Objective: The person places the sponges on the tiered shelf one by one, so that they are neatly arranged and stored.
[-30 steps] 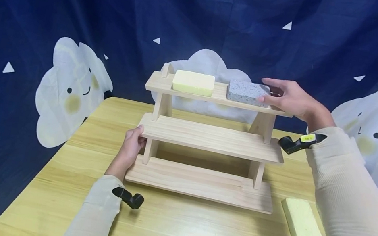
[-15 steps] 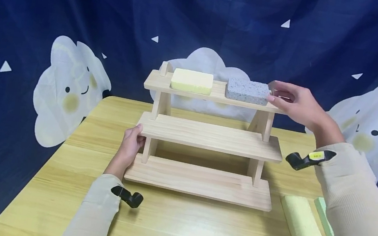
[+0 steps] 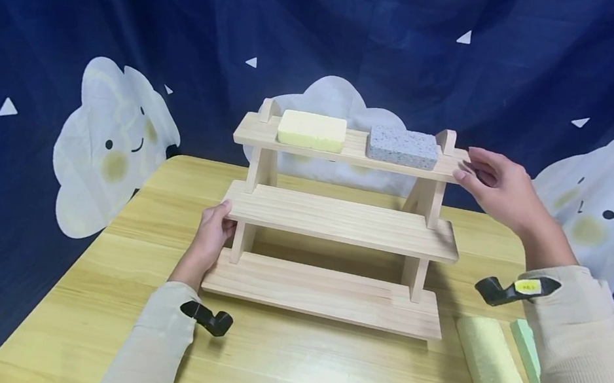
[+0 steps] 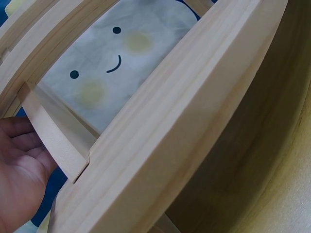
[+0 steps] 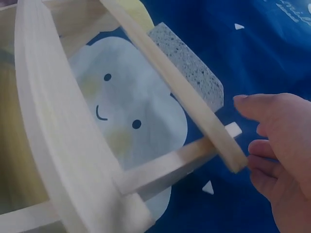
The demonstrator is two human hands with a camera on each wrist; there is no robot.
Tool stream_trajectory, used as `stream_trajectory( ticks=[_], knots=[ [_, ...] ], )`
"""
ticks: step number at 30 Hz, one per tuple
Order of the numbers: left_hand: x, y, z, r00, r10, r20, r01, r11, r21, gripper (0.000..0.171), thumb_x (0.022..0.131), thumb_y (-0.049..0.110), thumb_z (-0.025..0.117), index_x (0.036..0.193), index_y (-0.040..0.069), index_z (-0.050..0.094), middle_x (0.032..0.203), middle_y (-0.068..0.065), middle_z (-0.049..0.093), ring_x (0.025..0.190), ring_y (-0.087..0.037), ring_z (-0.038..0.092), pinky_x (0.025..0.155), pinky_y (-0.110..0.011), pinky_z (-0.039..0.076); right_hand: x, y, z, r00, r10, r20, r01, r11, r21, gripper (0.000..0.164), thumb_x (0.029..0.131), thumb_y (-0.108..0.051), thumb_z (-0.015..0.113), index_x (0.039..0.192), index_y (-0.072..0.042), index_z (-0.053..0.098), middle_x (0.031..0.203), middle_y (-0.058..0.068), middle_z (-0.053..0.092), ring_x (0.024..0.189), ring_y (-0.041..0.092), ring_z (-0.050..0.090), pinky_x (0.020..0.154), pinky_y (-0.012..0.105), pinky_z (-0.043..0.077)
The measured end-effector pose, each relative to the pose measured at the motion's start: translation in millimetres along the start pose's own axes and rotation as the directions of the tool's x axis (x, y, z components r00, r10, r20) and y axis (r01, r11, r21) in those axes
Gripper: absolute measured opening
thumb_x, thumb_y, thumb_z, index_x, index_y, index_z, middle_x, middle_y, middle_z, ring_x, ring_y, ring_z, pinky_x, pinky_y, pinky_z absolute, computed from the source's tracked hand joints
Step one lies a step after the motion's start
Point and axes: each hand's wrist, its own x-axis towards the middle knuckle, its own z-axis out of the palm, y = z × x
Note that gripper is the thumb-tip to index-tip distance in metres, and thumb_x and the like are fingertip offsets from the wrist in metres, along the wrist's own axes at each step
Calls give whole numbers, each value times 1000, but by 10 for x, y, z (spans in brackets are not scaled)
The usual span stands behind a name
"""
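A three-tier wooden display shelf (image 3: 333, 218) stands on the table. My left hand (image 3: 209, 240) grips the left end of its middle tier, thumb on top and fingers below; the left wrist view shows the fingers (image 4: 24, 138) beside the upright. On the top tier lie a pale yellow block (image 3: 312, 131) at left and a speckled grey block (image 3: 403, 147) at right. My right hand (image 3: 501, 187) is at the top tier's right end, apart from the grey block. Its fingers are loosely bent and hold nothing, with a gap to the block in the right wrist view.
On the table (image 3: 280, 373) right of the shelf lie another yellow block (image 3: 489, 356) and a green block (image 3: 528, 354), partly hidden by the right sleeve. A dark blue curtain (image 3: 202, 17) with clouds hangs behind.
My right hand has let go of the grey block and moved right, away from it, uncovering the shelf's right peg. The green block has come into view. My left hand keeps its place.
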Motion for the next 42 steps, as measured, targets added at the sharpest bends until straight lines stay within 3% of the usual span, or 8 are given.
stream_trajectory(
  ticks=[4, 14, 23, 32, 42],
  knots=[
    [-1, 0, 6, 1000, 1, 0, -1, 1000, 3, 50, 102, 29, 25, 121, -11, 46, 101, -5, 47, 89, -10, 49, 82, -22, 42, -126, 115, 19, 999, 23, -42, -21, 999, 39, 62, 94, -36, 55, 143, -2, 37, 141, 24, 42, 127, 40, 43, 103, 43, 36],
    [-3, -9, 9, 1000, 11, -2, -11, 1000, 1, 49, 102, 28, 25, 121, -12, 47, 97, -5, 48, 84, -9, 50, 79, -22, 43, -528, 443, 171, 993, 94, -77, -89, 994, 59, 64, 96, -36, 51, 144, 1, 32, 141, 29, 39, 127, 47, 39, 102, 53, 32],
    [-16, 8, 5, 1000, 7, -3, -7, 1000, -6, 48, 103, 28, 25, 121, -11, 47, 97, -4, 47, 86, -8, 49, 80, -21, 43, -952, 705, 384, 978, 192, -86, -190, 981, 33, 64, 97, -38, 48, 144, 2, 31, 137, 32, 41, 122, 51, 42, 97, 56, 35],
    [-9, -17, 5, 1000, 20, 4, -20, 1000, -12, 49, 103, 28, 24, 119, -12, 47, 95, -4, 48, 85, -9, 49, 80, -22, 42, -1356, 869, 601, 963, 257, -82, -257, 966, 12, 67, 97, -38, 47, 141, 9, 30, 136, 35, 40, 120, 53, 42, 94, 59, 36],
    [-5, -13, 6, 1000, 17, -6, -17, 1000, -11, 47, 102, 28, 25, 114, -10, 49, 91, -3, 47, 81, -11, 47, 75, -21, 41, -1629, 970, 744, 943, 317, -103, -320, 947, -15, 69, 96, -37, 50, 138, 14, 31, 134, 38, 39, 118, 55, 41, 93, 60, 36]
  ],
)
